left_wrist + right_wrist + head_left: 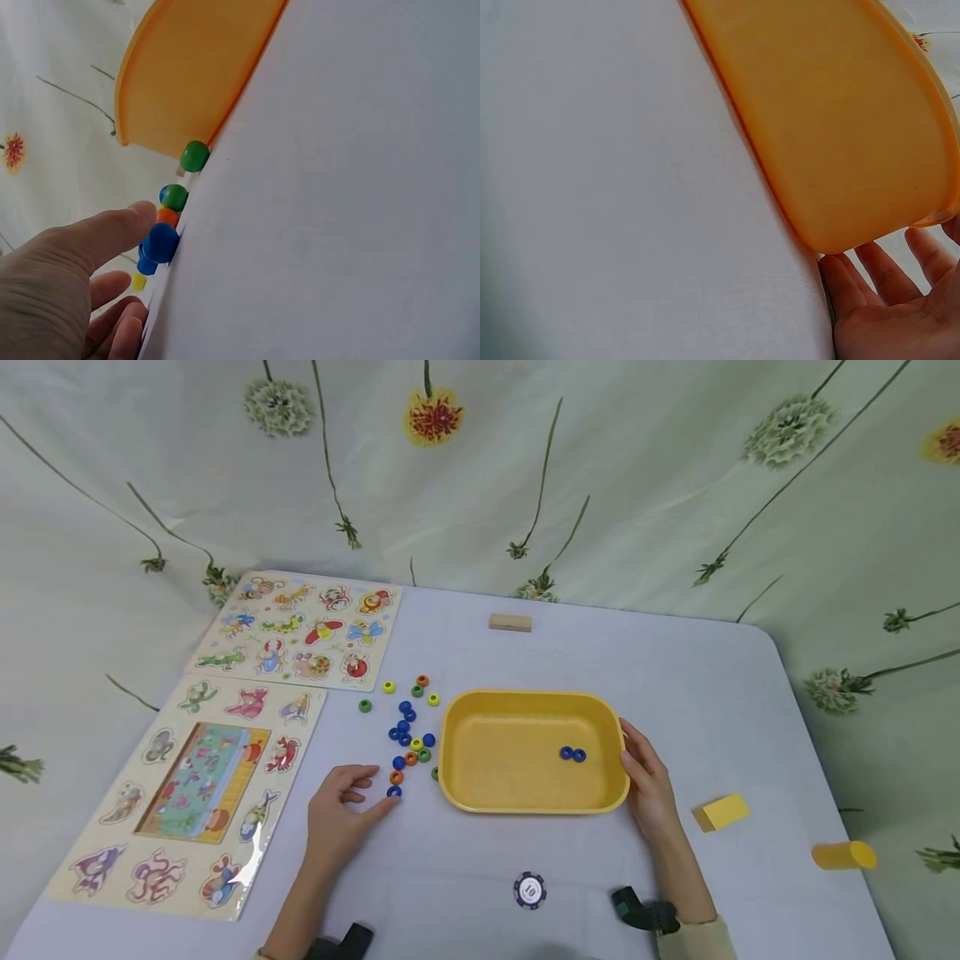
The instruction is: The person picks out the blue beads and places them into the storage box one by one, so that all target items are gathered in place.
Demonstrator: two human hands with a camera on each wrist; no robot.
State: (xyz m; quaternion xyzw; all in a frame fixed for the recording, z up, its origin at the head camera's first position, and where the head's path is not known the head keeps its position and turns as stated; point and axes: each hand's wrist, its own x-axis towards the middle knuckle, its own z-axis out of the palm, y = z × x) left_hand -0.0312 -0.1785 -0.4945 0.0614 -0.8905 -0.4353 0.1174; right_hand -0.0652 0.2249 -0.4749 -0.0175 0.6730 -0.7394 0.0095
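A yellow plastic tray (pixel 517 777) stands mid-table with two blue beads (pixel 573 753) inside. My right hand (pixel 649 781) holds its right end, thumb at the rim and fingers against the outer wall, as the right wrist view shows. To the left of the tray lie loose blue, green, orange and yellow beads (pixel 402 727). My left hand (pixel 341 814) is beside them, thumb and fingers spread apart. Its thumb tip is right at the nearest blue bead (pixel 393 791). In the left wrist view that thumb (pixel 124 229) points toward a blue bead (pixel 160 242).
Two picture puzzle boards (pixel 300 677) (pixel 120 835) cover the table's left side. A wooden block (pixel 510 622) lies at the back. A poker chip (pixel 529 890) lies in front of the tray. At right are a yellow block (pixel 722 812) and a yellow cylinder (pixel 843 856).
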